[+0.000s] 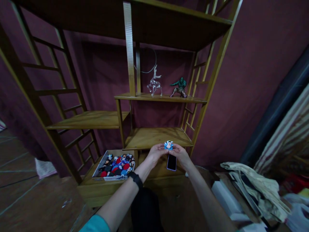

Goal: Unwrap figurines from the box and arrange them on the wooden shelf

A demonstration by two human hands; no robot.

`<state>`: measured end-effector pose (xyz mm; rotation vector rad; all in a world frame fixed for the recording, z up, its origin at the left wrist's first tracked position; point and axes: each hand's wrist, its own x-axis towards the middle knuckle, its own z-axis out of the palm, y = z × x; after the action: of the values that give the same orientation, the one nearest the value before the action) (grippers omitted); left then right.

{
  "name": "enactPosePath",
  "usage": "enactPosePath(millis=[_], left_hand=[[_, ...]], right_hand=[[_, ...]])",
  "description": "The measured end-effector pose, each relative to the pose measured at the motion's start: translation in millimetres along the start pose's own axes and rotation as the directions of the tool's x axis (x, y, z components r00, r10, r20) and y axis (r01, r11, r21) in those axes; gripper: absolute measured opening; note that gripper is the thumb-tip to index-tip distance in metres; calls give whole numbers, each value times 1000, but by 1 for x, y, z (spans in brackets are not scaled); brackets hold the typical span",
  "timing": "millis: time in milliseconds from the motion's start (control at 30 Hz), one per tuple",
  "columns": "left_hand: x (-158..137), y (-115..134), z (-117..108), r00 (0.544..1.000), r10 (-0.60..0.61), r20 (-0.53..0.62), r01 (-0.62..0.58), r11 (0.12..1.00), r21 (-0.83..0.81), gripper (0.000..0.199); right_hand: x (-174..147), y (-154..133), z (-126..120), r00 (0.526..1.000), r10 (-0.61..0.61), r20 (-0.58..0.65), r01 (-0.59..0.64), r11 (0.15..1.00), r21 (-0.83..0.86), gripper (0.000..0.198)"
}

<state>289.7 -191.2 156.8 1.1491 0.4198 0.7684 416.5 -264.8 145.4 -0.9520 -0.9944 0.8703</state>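
Observation:
A small blue-and-white figurine [168, 145] is held up between my two hands, in front of the low wooden shelf. My left hand [156, 152] pinches it from the left side, and a dark band circles that wrist. From the right, my right hand [180, 154] has its fingers closed on the same figurine. Below the hands a phone [171, 162] with a dark screen and a light purple edge lies on the bottom ledge. To the left stands an open white box [96, 174] filled with several small figurines in red, black, blue and white.
A wooden shelf unit [154, 137] stands against a dark red wall. On its middle board are a clear glass centaur-like figure [154, 82] and a crouching green figure [179, 87]. Cloth [256, 183] and white boxes [228, 198] are piled at the right.

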Motion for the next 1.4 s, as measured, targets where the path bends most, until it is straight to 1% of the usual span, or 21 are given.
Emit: enactPosePath(millis=[200, 367, 633, 833, 967, 1067, 1167, 1267, 1400], left_hand=[[30, -5, 12, 999, 21, 36, -23, 998, 56, 47], [47, -6, 16, 998, 23, 59, -29, 994, 105, 46], [61, -15, 20, 998, 4, 65, -14, 987, 158, 40], [65, -17, 21, 999, 17, 49, -25, 986, 162, 38], [63, -15, 23, 999, 15, 36, -19, 993, 118, 33], [58, -12, 27, 1000, -14, 8, 13, 999, 52, 29], [51, -7, 30, 996, -66, 57, 69, 997, -42, 23], [42, -2, 32, 988, -107, 114, 124, 980, -153, 18], [25, 2, 31, 980, -178, 85, 196, 929, -315, 15]], right_hand=[[15, -6, -21, 998, -38, -56, 39, 999, 4, 45], [25, -6, -31, 994, -69, -82, 69, 998, 7, 40], [33, 2, -45, 993, -44, -112, 48, 998, 31, 42], [33, 6, -47, 993, -49, -104, 55, 997, 55, 40], [32, 4, -47, 993, -53, -105, 59, 997, 56, 40], [31, 1, -46, 991, -36, -127, 43, 998, 56, 41], [28, -1, -45, 987, -33, -154, 41, 998, 49, 39], [23, -2, -41, 984, -64, -164, 67, 998, 9, 36], [13, -5, -31, 979, -119, -165, 105, 990, -90, 33]])
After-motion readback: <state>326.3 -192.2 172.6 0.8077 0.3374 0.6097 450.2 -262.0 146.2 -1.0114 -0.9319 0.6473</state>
